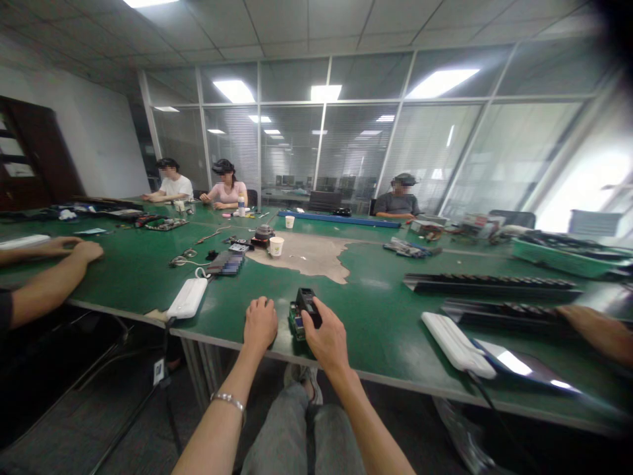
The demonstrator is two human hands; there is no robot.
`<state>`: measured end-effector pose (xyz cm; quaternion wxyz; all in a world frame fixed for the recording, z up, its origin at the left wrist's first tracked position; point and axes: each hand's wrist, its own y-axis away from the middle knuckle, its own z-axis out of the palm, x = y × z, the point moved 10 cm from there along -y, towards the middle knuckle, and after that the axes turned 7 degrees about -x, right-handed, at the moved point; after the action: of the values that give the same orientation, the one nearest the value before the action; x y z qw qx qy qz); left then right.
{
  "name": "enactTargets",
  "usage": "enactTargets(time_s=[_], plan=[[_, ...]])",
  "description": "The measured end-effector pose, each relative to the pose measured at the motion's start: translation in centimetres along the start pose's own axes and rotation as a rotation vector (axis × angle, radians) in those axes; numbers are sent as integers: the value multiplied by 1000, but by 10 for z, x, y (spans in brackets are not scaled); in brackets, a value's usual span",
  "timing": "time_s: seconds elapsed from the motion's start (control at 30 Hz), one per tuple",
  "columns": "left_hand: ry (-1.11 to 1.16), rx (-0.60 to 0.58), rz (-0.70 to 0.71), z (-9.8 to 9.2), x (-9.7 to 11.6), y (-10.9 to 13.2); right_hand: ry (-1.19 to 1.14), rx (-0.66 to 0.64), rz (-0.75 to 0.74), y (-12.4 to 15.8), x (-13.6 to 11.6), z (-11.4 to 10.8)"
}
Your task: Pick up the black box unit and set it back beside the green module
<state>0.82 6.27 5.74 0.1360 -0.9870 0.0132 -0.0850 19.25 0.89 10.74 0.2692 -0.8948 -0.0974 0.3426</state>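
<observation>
My right hand (327, 338) is closed, thumb and fingers around a small black box-shaped part (307, 305) near the table's front edge. Against the left side of that part is a green circuit board (297, 323); whether the two are joined is hard to tell. My left hand (260, 323) rests on the table just left of them, its fingers curled down and nothing visible in them. The undersides of those fingers are hidden.
The green table (376, 330) has a bare brown patch (316, 254). A paper cup (276, 247), a white power bank-like block (188, 297) and another white block (457, 343) stand around. Black rails (494, 285) lie right. Other people's hands (82, 251) are at both sides.
</observation>
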Motion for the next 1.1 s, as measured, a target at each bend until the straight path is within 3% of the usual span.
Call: enactTargets(time_s=[0.3,0.67,0.93,1.1], plan=[[-1,30,18,0,0,0,-18,31,3,-6,-9,-5],[-3,28,10,0,0,0,32,-118,-17,2,-12,15],[-2,29,11,0,1,0,100,-168,-61,23,-7,29],[-7,41,18,0,1,0,63,-113,-70,30,-3,29]])
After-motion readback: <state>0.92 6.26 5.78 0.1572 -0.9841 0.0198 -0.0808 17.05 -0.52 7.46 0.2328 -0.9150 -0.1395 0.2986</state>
